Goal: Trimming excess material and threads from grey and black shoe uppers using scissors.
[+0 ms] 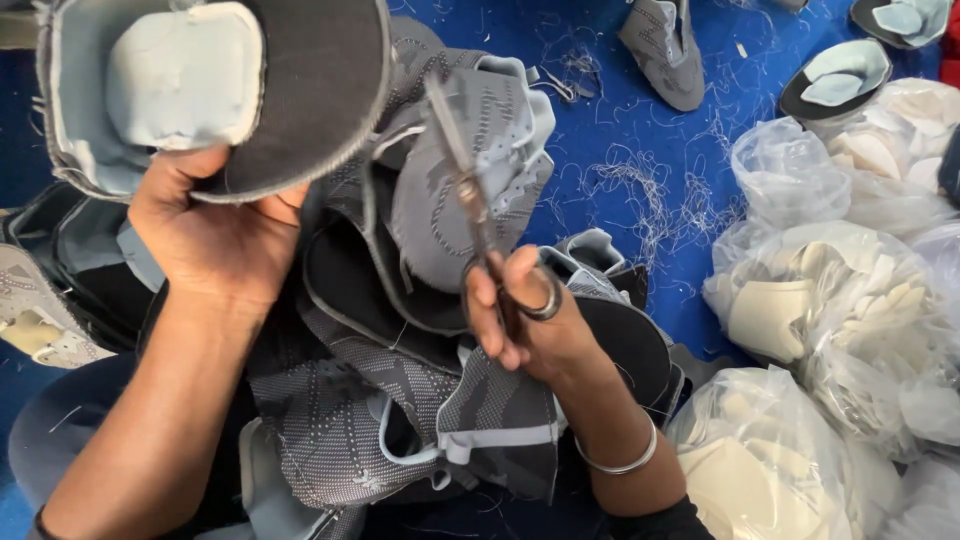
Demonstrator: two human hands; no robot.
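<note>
Nearest the lens, at the upper left of the frame, we noted a grey shoe upper [215, 90] with a dark rim and a pale padded insert, turned inside out toward us. Our left hand [215, 235] was clenched on its lower edge, fingers curled under the rim, thumb side to the right.

At centre frame our right hand [520, 310] was closed through the loops of a pair of scissors [470, 190]. The blades pointed up and to the left, lying across a second grey knit upper [470, 170]; we could not tell whether the blades were parted or together. A thin metal bangle [620, 462] sat on the right wrist.

Below both hands we recorded a heap of grey knit uppers [380, 400] with pale trim, piled on our lap at lower centre.

Behind, the blue floor [620, 110] carried scattered loose thread clippings [640, 185]. One more grey upper [665, 45] lay at the upper centre right. Along the right edge stood clear plastic bags [840, 320] filled with cream-coloured foam pieces, touching one another. Another stack of uppers [50, 290] lay at the left edge.
</note>
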